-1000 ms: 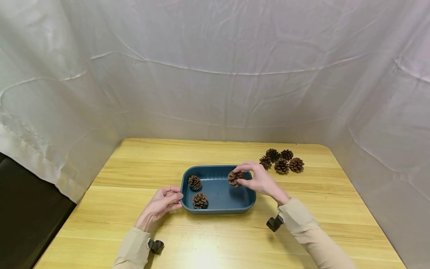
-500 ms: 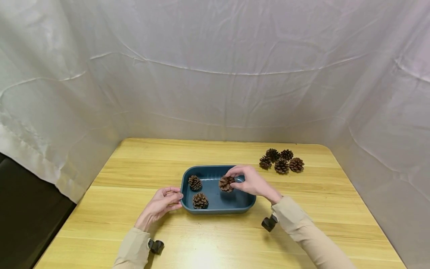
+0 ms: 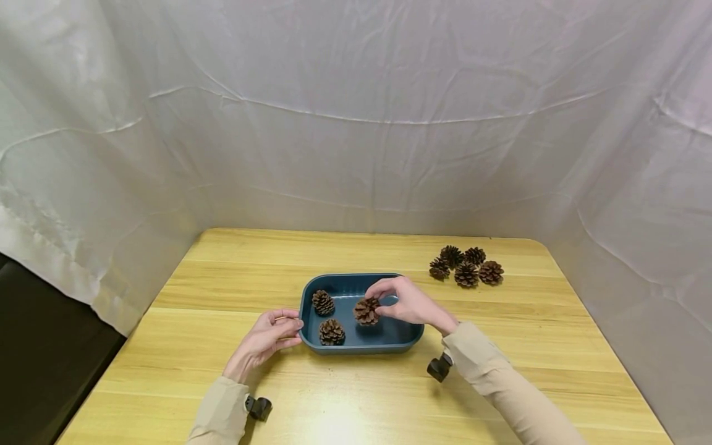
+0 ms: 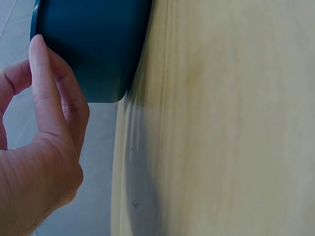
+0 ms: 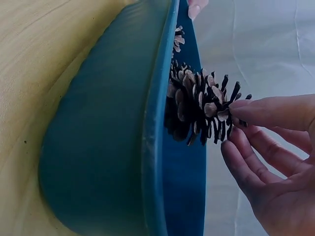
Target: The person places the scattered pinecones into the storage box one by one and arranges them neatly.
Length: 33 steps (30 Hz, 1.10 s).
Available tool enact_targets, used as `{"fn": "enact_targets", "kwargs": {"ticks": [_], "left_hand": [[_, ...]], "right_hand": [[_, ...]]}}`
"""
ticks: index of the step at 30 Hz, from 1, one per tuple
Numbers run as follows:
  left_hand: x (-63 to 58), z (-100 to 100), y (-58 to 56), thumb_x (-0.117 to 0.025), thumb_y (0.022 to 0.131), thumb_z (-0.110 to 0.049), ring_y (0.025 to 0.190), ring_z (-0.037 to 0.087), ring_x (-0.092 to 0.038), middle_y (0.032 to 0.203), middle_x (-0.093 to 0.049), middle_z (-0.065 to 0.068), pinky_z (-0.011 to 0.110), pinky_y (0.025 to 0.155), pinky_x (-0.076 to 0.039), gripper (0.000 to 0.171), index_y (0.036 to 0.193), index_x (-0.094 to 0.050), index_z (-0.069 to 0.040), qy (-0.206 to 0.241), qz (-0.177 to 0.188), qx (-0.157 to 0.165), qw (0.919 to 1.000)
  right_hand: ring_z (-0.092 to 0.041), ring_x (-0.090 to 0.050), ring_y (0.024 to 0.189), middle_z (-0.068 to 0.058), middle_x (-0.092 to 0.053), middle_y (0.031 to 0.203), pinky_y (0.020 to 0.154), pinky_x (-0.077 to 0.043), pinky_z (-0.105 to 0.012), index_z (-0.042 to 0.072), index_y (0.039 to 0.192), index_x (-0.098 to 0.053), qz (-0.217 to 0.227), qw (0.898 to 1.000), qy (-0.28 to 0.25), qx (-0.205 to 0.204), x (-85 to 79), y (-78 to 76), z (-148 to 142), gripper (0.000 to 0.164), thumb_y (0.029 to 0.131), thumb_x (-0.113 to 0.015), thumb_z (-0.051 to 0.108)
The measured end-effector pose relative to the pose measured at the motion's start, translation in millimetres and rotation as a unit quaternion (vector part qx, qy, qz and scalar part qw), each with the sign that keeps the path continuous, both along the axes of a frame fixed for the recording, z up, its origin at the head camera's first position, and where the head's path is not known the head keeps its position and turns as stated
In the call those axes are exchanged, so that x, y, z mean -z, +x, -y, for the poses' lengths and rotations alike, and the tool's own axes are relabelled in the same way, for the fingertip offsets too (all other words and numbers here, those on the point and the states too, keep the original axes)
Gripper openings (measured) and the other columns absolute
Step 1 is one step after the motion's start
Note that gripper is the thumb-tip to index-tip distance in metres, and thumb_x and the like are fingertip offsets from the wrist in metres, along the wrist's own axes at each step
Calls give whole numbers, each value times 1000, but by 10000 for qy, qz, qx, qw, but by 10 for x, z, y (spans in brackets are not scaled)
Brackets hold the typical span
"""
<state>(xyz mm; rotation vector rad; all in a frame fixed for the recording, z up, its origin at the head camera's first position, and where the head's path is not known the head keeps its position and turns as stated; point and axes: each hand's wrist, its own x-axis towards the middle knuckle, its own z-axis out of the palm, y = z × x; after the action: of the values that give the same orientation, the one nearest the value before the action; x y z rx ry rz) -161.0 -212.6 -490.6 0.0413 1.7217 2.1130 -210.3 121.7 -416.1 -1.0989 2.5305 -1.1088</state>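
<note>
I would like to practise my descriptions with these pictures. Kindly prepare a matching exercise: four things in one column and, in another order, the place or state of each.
Things
1. Dark blue rectangular tray with rounded corners
2. Person's bare left hand
3. Person's bare right hand
4. Group of five brown, scaly pine cones

Places and states
A. Pinches a single brown pine cone
B. Lies on the yellow wooden table, beyond the tray's far right corner
C. Has two loose pine cones inside, near its left end
D. Touches the tray's left end

Right pairs: 1-C, 2-D, 3-A, 4-B
</note>
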Motion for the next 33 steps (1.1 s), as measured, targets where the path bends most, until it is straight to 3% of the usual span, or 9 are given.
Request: {"fn": "enact_targets", "kwargs": {"ticks": [5,9,21,33], "left_hand": [[-26,-7,1,-56,99,-1,79,7,-68,94,-66,-2,20,76,-63,24,120,-49,6,-29,96,-9,9999],[-29,-17,1,-56,99,1,78,7,-68,93,-66,-3,20,75,-63,20,118,-50,3,-50,142,-55,9999],[-6,-9,-5,-56,97,3,78,7,-68,92,-68,-2,20,74,-63,19,115,-51,3,54,150,-57,9999],[-13,-2,-2,-57,98,3,78,7,-68,92,-68,-2,21,75,-64,19,116,-51,3,148,161,4,9998]], "right_hand": [[-29,-67,107,-15,-70,121,96,-60,-44,3,116,-70,106,9998,-18,-171,17,-12,31,27,90,-69,-1],[-28,-67,104,-16,-70,120,93,-60,-45,2,116,-70,134,9995,0,-279,43,-20,54,26,90,-69,-1],[-23,-68,99,-14,-70,118,91,-62,-43,4,114,-72,561,9977,273,-250,134,-36,145,25,90,-68,-2],[-19,-68,96,-12,-72,113,86,-61,-26,4,111,-72,788,9956,405,-292,216,-21,228,23,89,-68,-4]]}}
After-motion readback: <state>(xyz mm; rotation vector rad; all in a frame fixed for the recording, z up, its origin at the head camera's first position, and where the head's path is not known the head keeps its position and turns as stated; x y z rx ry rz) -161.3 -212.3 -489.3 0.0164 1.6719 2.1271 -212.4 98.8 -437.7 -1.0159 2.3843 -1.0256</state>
